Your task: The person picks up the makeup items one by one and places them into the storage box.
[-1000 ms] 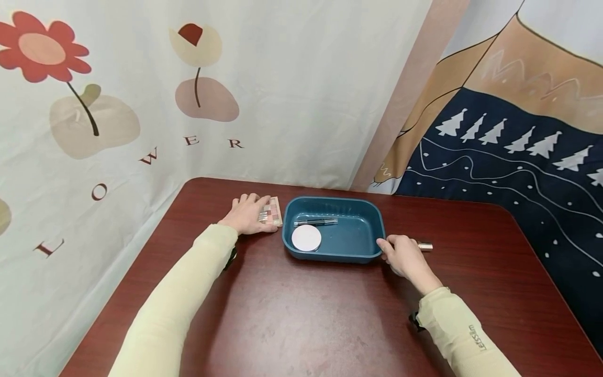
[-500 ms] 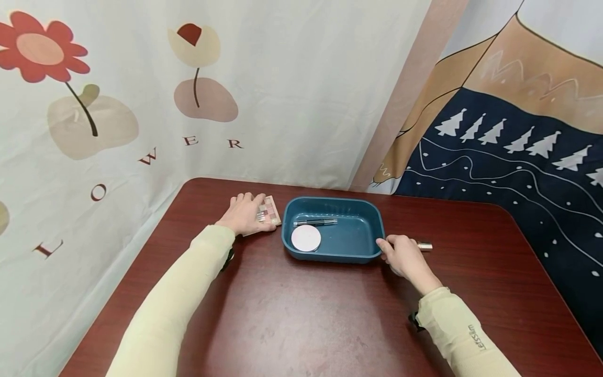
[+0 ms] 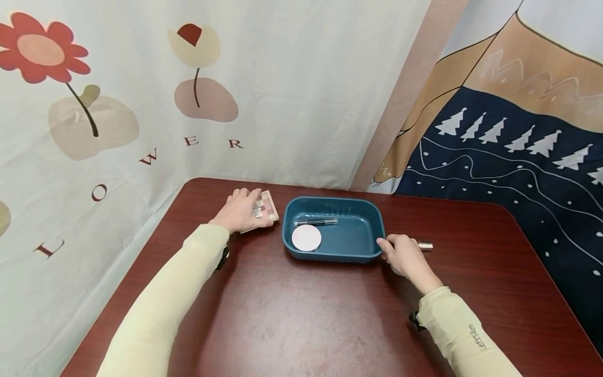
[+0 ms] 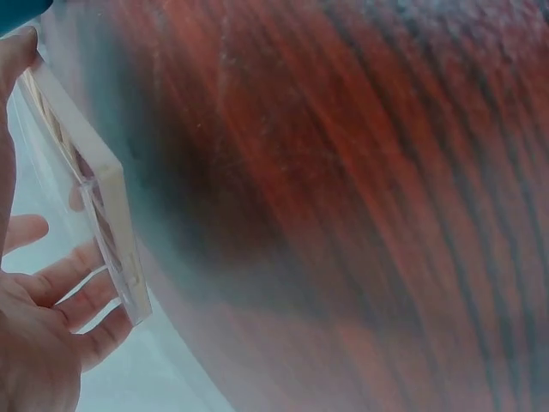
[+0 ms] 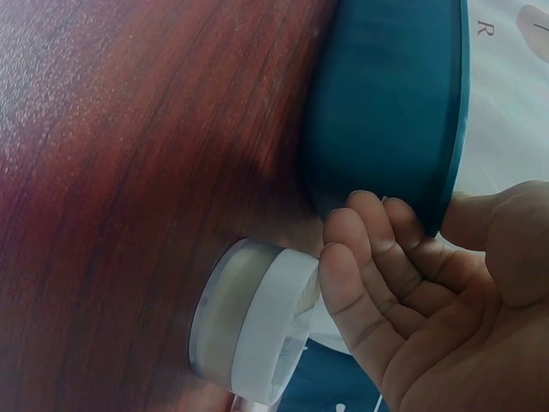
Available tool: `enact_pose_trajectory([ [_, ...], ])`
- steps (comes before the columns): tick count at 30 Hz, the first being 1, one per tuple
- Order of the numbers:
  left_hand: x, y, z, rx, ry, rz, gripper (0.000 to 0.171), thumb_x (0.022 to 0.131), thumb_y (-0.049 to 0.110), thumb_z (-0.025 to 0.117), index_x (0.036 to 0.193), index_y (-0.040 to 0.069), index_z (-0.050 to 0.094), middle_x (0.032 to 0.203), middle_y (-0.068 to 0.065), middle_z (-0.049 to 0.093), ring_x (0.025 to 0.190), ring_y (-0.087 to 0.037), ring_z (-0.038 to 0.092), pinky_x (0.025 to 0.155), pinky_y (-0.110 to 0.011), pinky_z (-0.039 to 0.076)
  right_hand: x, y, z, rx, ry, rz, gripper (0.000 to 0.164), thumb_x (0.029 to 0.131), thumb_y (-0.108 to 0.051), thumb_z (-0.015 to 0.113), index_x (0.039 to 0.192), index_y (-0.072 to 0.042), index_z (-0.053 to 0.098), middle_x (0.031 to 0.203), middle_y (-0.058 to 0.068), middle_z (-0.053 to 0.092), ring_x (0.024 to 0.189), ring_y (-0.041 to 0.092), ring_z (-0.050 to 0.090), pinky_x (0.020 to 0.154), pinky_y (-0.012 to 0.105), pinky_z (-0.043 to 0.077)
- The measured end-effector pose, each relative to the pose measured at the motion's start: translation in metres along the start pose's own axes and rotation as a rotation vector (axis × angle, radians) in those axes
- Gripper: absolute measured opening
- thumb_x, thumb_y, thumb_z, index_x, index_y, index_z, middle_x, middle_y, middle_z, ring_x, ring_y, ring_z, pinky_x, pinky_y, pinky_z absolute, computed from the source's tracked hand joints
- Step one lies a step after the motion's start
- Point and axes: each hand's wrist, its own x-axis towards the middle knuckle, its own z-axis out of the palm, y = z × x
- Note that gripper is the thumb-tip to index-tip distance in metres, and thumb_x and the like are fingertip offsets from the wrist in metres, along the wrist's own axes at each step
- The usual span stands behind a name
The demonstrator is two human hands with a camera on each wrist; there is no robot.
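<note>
While the left hand [image 3: 237,210] grips the palette [image 3: 266,205] between thumb and curled fingers, the right hand [image 3: 406,256] pinches the near right corner of the blue bin [image 3: 350,235], thumb over the rim and fingers against the outer wall. The palette, pale-edged with pinkish squares, is tilted in the left hand, near the left end of the bin but apart from it. Inside the bin, a round white compact [image 3: 306,238] lies in the near left corner, with a slim dark pen [image 3: 315,222] behind it. A white-lidded jar [image 5: 257,322] stands on the tabletop [image 3: 301,324] just beside the right fingertips, as the right wrist view shows. A shiny tube [image 3: 425,246] sticks out past that hand, its other end hidden. Behind hangs a pale curtain [image 3: 301,104] printed with flowers.
</note>
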Motion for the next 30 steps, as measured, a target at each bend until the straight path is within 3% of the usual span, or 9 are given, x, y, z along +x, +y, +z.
enact_pose_trajectory([
  [8, -0.003, 0.004, -0.011, -0.003, 0.012, 0.020, 0.110, 0.076, 0.066, 0.079, 0.155, 0.002, 0.039, 0.128, -0.024, 0.052, 0.119, -0.038, 0.043, 0.106, -0.055, 0.038, 0.000, -0.001, 0.000, 0.002, -0.004, 0.002, 0.029, 0.108, -0.021, 0.056, 0.091, -0.001, 0.069, 0.079, 0.008, 0.072, 0.073, 0.019, 0.065, 0.071, 0.039, 0.052],
  [23, -0.004, 0.022, -0.029, 0.031, 0.107, 0.123, 0.106, 0.074, 0.065, 0.081, 0.150, 0.002, 0.044, 0.124, -0.022, 0.056, 0.116, -0.036, 0.047, 0.100, -0.053, 0.040, 0.000, 0.000, 0.000, -0.006, 0.001, -0.005, 0.030, 0.108, -0.022, 0.055, 0.091, -0.002, 0.069, 0.080, 0.010, 0.074, 0.075, 0.020, 0.066, 0.073, 0.041, 0.052],
  [30, -0.004, 0.026, -0.035, 0.030, 0.124, 0.127, 0.106, 0.073, 0.065, 0.082, 0.150, 0.003, 0.044, 0.126, -0.021, 0.056, 0.116, -0.035, 0.047, 0.102, -0.053, 0.039, 0.000, -0.001, -0.001, -0.021, 0.004, -0.013, 0.030, 0.108, -0.022, 0.055, 0.090, -0.002, 0.069, 0.082, 0.012, 0.075, 0.077, 0.023, 0.067, 0.075, 0.043, 0.052],
])
